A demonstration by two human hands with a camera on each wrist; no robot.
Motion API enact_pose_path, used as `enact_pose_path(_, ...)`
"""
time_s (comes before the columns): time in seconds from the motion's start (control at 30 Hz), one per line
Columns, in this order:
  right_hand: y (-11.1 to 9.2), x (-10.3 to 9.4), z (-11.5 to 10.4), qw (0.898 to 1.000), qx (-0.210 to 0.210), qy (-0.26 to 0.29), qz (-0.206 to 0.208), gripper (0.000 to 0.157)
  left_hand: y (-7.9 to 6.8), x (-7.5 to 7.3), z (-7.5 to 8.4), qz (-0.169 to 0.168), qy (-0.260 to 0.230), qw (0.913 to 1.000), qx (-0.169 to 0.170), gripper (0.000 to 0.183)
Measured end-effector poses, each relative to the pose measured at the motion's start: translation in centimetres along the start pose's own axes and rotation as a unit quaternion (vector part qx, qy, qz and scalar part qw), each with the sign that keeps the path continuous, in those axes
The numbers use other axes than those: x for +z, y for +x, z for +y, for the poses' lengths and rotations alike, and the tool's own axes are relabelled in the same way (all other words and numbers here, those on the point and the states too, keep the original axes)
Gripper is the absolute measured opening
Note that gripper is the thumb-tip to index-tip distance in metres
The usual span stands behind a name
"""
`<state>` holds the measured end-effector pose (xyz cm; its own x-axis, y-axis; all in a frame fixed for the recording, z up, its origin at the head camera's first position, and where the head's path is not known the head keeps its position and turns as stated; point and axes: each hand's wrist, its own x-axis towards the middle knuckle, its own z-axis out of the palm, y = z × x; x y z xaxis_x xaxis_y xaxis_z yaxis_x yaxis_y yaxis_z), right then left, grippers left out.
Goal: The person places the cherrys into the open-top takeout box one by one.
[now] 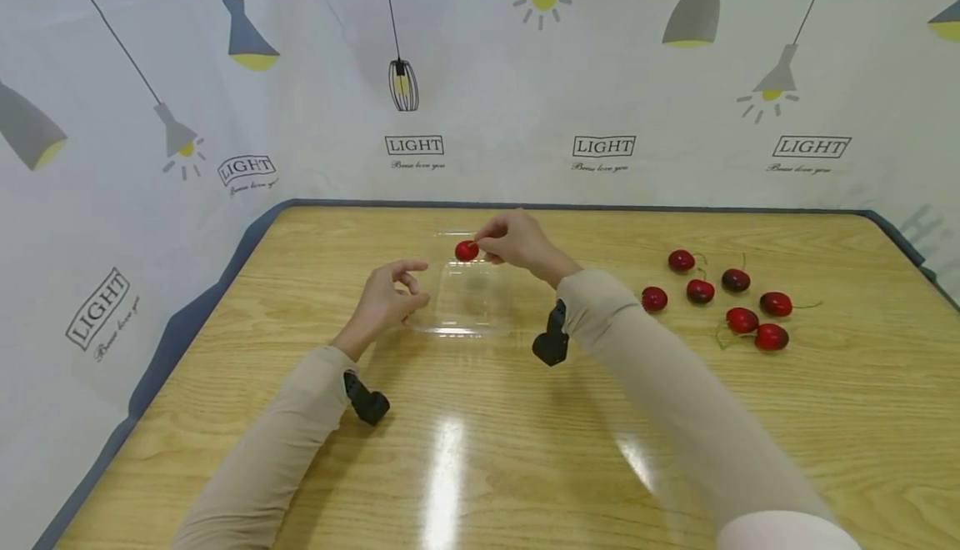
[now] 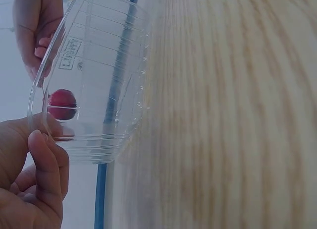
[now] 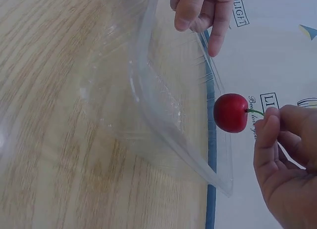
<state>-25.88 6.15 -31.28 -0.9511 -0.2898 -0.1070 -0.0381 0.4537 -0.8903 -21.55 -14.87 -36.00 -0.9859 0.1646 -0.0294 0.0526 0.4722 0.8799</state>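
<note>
My right hand (image 1: pixel 517 239) pinches the stem of a red cherry (image 1: pixel 467 250) between thumb and fingertips. The cherry hangs above the far part of a clear plastic container (image 1: pixel 465 332), which stands on the table. In the right wrist view the cherry (image 3: pixel 231 113) and its green stem (image 3: pixel 255 111) show plainly, with the right hand (image 3: pixel 290 159) beside them. My left hand (image 1: pixel 386 296) is at the container's left side, thumb and fingers bent and spread apart. In the left wrist view the left hand (image 2: pixel 37 182) overlaps the rim; whether it touches cannot be told.
Several loose cherries with stems lie on the wooden table (image 1: pixel 525 450) to the right, among them one cherry (image 1: pixel 654 298) close to the right sleeve (image 1: pixel 667 383). Behind the table's far edge hangs a white cloth (image 1: pixel 495 100) printed with lamps.
</note>
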Motion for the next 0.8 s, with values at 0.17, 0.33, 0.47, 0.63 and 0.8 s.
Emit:
enact_pose_path(0.17, 0.6, 0.7, 0.0, 0.998, 0.030, 0.051, -0.002, 0.016, -0.1, -0.1, 0.0, 0.001, 0.000, 1.0000, -0.006, 0.047)
enact_pose_path(0.33, 1.4, 1.3, 0.2, 0.995, 0.048, 0.086, 0.002, 0.017, 0.0, -0.1, 0.1, 0.002, -0.002, 0.9999, -0.012, 0.047)
enact_pose_path(0.47, 1.9, 1.9, 0.4, 0.993, 0.053, 0.107, 0.002, 0.018, 0.1, -0.1, 0.2, 0.003, -0.005, 0.9999, -0.013, 0.047)
enact_pose_path(0.63, 2.0, 2.7, 0.6, 0.990, 0.062, 0.130, 0.008, 0.017, 0.1, -0.1, 0.1, 0.002, -0.003, 1.0000, -0.009, 0.047)
enact_pose_path(0.8, 2.1, 3.3, 0.6, 0.986, 0.062, 0.151, 0.011, 0.019, 0.0, -0.1, -0.2, 0.003, 0.001, 1.0000, -0.004, 0.047)
